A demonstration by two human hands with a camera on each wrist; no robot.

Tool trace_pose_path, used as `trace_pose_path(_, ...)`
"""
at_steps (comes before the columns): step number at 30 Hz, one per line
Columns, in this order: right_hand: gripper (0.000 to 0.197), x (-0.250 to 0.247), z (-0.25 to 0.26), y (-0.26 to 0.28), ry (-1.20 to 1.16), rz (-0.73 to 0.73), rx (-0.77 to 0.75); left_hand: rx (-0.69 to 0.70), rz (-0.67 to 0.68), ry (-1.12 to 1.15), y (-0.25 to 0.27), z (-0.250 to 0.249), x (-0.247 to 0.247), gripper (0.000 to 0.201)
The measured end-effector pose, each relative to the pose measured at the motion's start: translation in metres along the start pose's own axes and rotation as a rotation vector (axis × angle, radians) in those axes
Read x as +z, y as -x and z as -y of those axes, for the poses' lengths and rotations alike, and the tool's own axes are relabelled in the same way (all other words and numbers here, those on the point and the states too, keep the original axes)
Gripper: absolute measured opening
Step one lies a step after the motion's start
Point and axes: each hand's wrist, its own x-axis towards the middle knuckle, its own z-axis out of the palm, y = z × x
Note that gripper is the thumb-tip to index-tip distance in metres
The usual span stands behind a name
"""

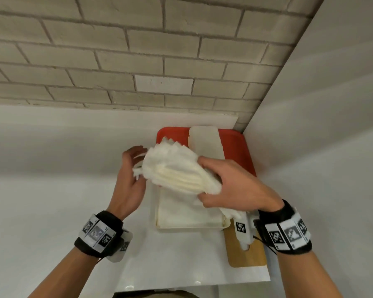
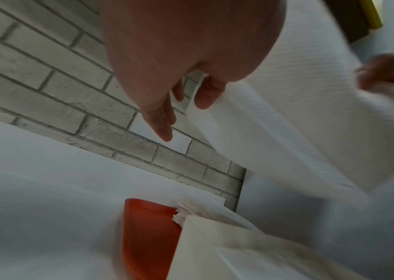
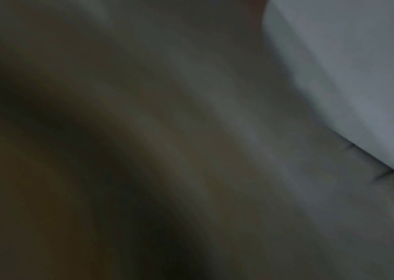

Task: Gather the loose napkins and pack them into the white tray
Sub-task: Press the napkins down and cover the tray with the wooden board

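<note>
My right hand [image 1: 213, 183] grips a thick fanned stack of white napkins [image 1: 177, 168] by its right end and holds it tilted above the white tray [image 1: 190, 227]. Folded napkins lie flat inside that tray. At the stack's left end is my left hand [image 1: 136, 162], its fingers straight and touching the napkin edges. In the left wrist view the stack [image 2: 298, 113] hangs over the tray [image 2: 203, 246], with the left hand's fingers [image 2: 164, 123] straight beside it. The right wrist view is dark and blurred.
A red tray [image 1: 239, 147] lies behind the white one against the brick wall, with another napkin stack [image 1: 205, 140] on it. A wooden board [image 1: 246, 254] lies to the right of the white tray. A white side wall closes off the right.
</note>
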Motion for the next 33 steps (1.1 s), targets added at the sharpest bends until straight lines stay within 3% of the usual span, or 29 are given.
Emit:
trace_pose_path(3, 0.035, -0.002, 0.003, 0.013, -0.022, 0.095, -0.015, -0.009, 0.114, 0.134, 0.005, -0.007, -0.011, 0.038)
trace_pose_path(5, 0.037, -0.007, -0.001, 0.015, -0.02, 0.114, -0.002, -0.154, 0.174, 0.291, 0.007, -0.014, -0.008, 0.032)
trace_pose_path(8, 0.037, -0.01, -0.016, 0.007, 0.026, 0.124, 0.045, -0.437, 0.273, 0.505, 0.01, -0.01, 0.0, 0.068)
trace_pose_path(9, 0.037, -0.009, -0.021, 0.001, 0.05, 0.129, 0.062, -0.458, 0.333, 0.513, 0.012, -0.007, 0.003, 0.072)
trace_pose_path(12, 0.037, 0.003, -0.038, -0.017, 0.14, 0.155, 0.113, -0.477, 0.46, 0.416, 0.021, 0.003, 0.016, 0.056)
trace_pose_path(16, 0.04, 0.026, -0.058, -0.033, 0.202, 0.163, 0.142, -0.605, 0.373, 0.402, 0.028, 0.014, 0.025, 0.071)
trace_pose_path(21, 0.04, 0.034, -0.062, -0.032, 0.196, 0.069, 0.143, -0.52, 0.281, 0.455, 0.03, 0.015, 0.017, 0.048)
trace_pose_path(27, 0.042, 0.029, -0.056, -0.017, 0.388, -0.098, 0.024, -0.452, 0.281, 0.528, 0.027, 0.01, 0.006, 0.056)
trace_pose_path(30, 0.044, 0.046, -0.059, -0.009, 0.511, -0.095, -0.001, -0.477, 0.288, 0.535, 0.026, 0.015, 0.008, 0.054)
trace_pose_path(33, 0.045, 0.074, -0.074, -0.007, 0.568, -0.029, 0.026, -0.483, 0.197, 0.452, 0.025, 0.017, 0.016, 0.035)
